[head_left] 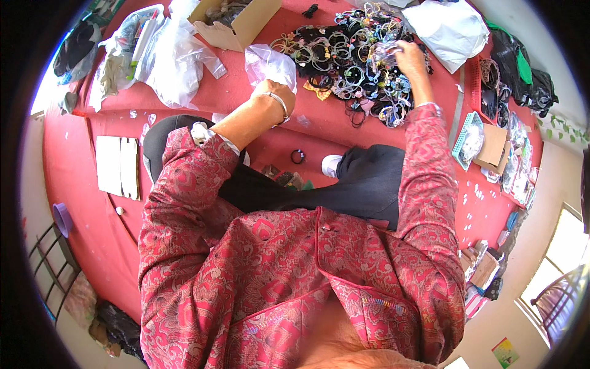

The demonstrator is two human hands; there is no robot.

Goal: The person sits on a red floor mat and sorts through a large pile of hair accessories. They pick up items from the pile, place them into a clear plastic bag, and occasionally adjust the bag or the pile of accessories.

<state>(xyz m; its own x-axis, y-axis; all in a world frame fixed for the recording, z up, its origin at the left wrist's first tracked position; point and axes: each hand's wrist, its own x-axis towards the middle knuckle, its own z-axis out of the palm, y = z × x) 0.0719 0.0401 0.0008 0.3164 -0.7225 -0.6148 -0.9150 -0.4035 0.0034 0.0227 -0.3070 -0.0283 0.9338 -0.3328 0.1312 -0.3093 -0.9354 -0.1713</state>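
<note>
My left hand (271, 100), a bracelet at its wrist, is closed on the lower edge of a thin clear plastic bag (265, 63). The bag stands up from my fingers, over the red cloth. Farther right, my right hand (413, 59) is above the right side of a big heap of hair ties (347, 58). Its fingers are closed round a small bunch of light grey hair ties (386, 54). Most ties in the heap are black or pale, with small coloured charms. A yellow bow (318, 90) lies at the heap's near edge.
An open cardboard box (236, 34) stands behind the bag, with white plastic bags (175, 64) to its left. A large white bag (447, 31) is behind my right hand. At right are a red basket (476, 92), a blue basket (462, 138) and a small carton (493, 146).
</note>
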